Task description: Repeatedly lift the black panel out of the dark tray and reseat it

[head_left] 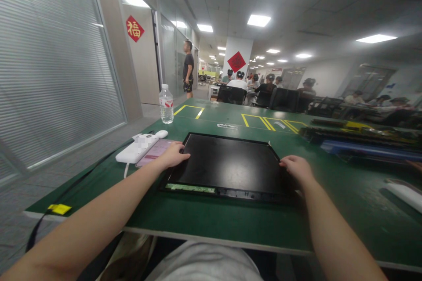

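A flat black display panel [227, 164] lies on the green table [204, 217] right in front of me, a strip of green circuit board showing along its near edge. My left hand [173, 154] grips the panel's left edge, fingers curled onto it. Over on the panel's right edge, my right hand [296, 167] has its fingers closed on that edge.
A white power strip [136, 148], a pink phone [154, 152] and a white mouse [161, 134] lie left of the panel, a water bottle [166, 104] behind them. Long dark parts [356, 138] crowd the right side. Seated people and chairs fill the background; one person stands by the glass wall.
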`<state>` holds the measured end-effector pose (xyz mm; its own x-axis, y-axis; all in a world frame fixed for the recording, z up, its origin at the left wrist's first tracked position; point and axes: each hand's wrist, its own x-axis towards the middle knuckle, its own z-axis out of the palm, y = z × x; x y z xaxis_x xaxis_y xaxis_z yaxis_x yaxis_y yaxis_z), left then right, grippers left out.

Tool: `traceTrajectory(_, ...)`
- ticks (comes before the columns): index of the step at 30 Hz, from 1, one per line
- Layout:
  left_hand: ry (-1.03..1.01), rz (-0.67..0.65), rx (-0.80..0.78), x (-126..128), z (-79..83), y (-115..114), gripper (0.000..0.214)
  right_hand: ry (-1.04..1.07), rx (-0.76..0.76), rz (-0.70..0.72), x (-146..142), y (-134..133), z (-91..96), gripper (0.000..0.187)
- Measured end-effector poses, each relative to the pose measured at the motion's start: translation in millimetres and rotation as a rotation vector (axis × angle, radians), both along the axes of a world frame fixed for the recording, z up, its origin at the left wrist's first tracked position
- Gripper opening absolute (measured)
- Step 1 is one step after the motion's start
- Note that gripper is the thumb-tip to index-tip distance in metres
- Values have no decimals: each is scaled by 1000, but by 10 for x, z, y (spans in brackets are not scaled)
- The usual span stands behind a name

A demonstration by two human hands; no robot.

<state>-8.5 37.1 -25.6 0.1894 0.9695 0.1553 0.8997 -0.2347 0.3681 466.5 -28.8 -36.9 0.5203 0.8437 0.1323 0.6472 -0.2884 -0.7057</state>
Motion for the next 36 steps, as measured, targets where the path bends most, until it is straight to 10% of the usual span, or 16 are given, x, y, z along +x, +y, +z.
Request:
traceTrajectory(22,101,-101,19,-44,82,-35,57,-214,-62,23,-115,-38,117,20)
traceTrajectory(36,77,-565,-65,-123,332,-247,67,-186,14,330,-243,-51,85,33)
